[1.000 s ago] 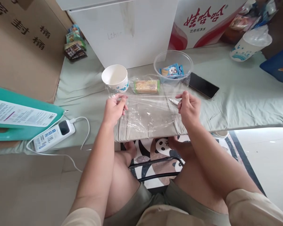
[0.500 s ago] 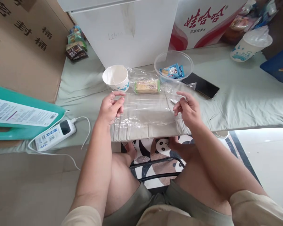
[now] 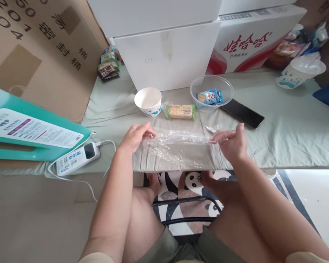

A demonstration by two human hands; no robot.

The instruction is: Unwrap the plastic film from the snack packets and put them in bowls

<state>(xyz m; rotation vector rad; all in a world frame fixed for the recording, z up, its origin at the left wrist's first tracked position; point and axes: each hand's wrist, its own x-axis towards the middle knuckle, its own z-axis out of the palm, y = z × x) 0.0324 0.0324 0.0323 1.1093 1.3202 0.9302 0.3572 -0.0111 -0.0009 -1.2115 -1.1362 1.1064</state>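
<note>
A crumpled sheet of clear plastic film (image 3: 175, 140) lies along the front of the cloth-covered surface, between my hands. At its left end is my left hand (image 3: 137, 138), fingers stretched toward the film and touching it. My right hand (image 3: 233, 144) is at the other end with its thumb raised and its fingers extended flat against the film. Just behind the film sits a biscuit pack (image 3: 181, 111) with green ends. A white paper cup (image 3: 148, 104) stands to the pack's left. A small pale pointed tool (image 3: 210, 129) lies by my right fingertips, partly covered by film.
A clear plastic bowl (image 3: 192, 95) holds blue snack packets (image 3: 209, 97). Beside it lies a black phone (image 3: 242, 114). White boxes (image 3: 178, 58) stand behind. To the left are a green jug (image 3: 41, 124) and a white power strip (image 3: 78, 159) with a cable.
The film was held up and spread over the biscuit pack and cup; now it is bunched lower, nearer the front edge. My pinching fingers have straightened. The camera view has shifted.
</note>
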